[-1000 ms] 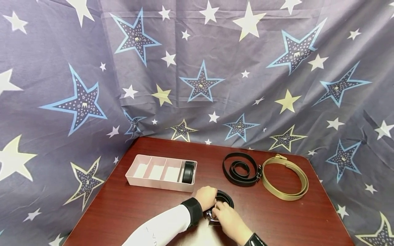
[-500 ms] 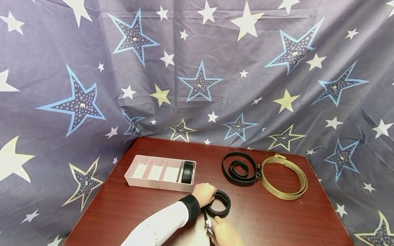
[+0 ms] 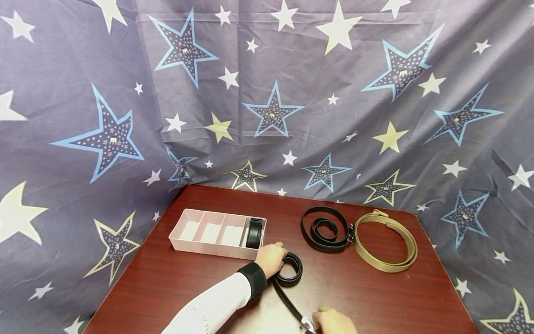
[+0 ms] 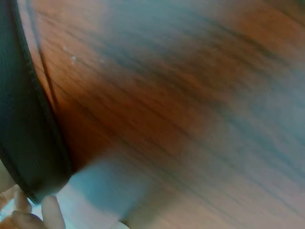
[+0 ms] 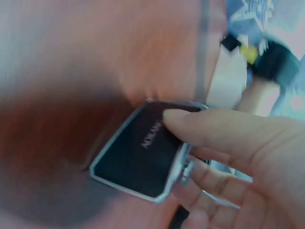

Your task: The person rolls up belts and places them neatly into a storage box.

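A partly coiled black belt [image 3: 298, 269] stands on edge on the table, its strap running toward the front edge. My left hand [image 3: 270, 259] grips the coil at its left side. In the left wrist view, the dark strap [image 4: 28, 105] fills the left edge, with fingertips [image 4: 51, 212] at its lower end. At the front, my right hand [image 3: 333, 321] pinches the belt's buckle [image 3: 308, 323]. The right wrist view shows this buckle's black plate [image 5: 138, 152], silver-edged and lettered, under the thumb [image 5: 183, 121]; the other fingers lie below it.
A pink divided box [image 3: 217, 251] stands at the back left, with a rolled black belt [image 3: 254, 234] in its rightmost compartment. Toward the back right lie another black belt [image 3: 307, 234], loosely coiled, and a tan belt [image 3: 385, 267] in a loop. Star-patterned cloth [image 3: 271, 153] hangs behind the table.
My right hand has drawn the buckle away toward the front right, so a length of strap now stretches out from the coil. My left hand and the coil have shifted slightly back and left.
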Demonstrator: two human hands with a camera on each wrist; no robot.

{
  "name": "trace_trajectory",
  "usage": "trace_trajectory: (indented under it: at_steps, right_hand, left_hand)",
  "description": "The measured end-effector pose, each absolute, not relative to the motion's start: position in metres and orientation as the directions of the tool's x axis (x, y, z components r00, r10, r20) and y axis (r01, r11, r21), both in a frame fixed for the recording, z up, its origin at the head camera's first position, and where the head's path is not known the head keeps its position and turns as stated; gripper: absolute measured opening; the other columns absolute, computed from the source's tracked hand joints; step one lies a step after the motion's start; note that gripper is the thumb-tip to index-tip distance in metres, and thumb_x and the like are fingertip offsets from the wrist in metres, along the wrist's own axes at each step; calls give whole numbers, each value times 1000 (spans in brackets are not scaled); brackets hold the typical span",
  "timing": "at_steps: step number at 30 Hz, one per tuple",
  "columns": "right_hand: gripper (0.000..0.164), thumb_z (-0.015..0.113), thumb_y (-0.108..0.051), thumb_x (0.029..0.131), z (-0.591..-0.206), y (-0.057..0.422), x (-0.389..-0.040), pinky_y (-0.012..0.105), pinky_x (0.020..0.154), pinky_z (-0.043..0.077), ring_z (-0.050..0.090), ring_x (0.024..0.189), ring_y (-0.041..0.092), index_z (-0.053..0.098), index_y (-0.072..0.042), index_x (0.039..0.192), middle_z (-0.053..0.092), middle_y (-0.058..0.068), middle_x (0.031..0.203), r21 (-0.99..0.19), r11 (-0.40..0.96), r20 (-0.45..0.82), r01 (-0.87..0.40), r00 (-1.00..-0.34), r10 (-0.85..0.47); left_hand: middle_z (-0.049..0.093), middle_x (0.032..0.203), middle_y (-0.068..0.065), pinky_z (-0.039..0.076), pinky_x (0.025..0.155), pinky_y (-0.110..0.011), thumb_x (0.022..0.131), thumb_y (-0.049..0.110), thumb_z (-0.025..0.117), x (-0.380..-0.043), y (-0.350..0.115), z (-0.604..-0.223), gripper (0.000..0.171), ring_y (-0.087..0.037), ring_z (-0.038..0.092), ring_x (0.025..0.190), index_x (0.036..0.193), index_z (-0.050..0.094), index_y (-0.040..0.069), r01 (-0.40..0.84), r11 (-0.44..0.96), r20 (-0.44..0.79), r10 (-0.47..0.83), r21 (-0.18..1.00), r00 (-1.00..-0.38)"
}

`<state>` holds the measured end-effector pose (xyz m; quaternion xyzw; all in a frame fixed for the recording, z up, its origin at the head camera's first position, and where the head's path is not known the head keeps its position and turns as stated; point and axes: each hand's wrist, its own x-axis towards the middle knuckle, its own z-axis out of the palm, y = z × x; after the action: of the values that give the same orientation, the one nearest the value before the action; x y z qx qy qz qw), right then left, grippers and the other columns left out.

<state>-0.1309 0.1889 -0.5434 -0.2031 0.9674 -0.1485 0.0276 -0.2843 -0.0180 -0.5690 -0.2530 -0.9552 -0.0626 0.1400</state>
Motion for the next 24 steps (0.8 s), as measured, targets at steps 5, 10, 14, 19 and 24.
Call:
trace_trajectory:
  at_steps: [5,10,14,19,24]
  right_hand:
    - [33,85,-19,57,-537,221,-157,34,49,43,55,68,12,53,-26,62,55,-7,78,-205,926,27,-316,-948,-317]
    - [33,85,-17,62,-545,229,-196,35,48,41,56,64,14,54,-26,68,57,-4,78,-204,962,89,-179,-982,-164]
    - [28,83,-14,65,-555,220,-220,37,48,43,57,61,17,59,-23,77,53,-4,77,-270,953,138,-139,-985,-105]
    - [23,76,-3,70,-559,192,-230,46,56,50,67,73,34,69,-12,90,64,6,84,-341,926,242,-162,-967,-80]
    - [23,65,-3,80,-560,164,-233,44,68,53,69,85,30,70,-10,101,69,10,93,-407,852,261,-329,-936,-237]
  left_hand:
    - [56,73,3,46,47,-32,65,15,78,-274,-16,-566,14,-17,63,61,67,65,20,492,868,304,452,64,-838]
    - [60,74,2,48,50,-32,66,17,78,-258,-13,-564,13,-18,65,63,68,65,17,487,871,264,457,60,-850]
    - [62,73,1,48,50,-32,67,18,79,-247,-10,-564,14,-19,66,64,70,66,16,487,871,242,461,57,-854]
    - [63,74,0,48,50,-32,67,21,81,-238,-7,-566,17,-20,65,62,71,66,14,470,881,240,445,57,-863]
    - [63,73,-2,50,53,-31,69,23,81,-233,-4,-565,18,-19,65,64,74,69,11,487,871,238,460,64,-855]
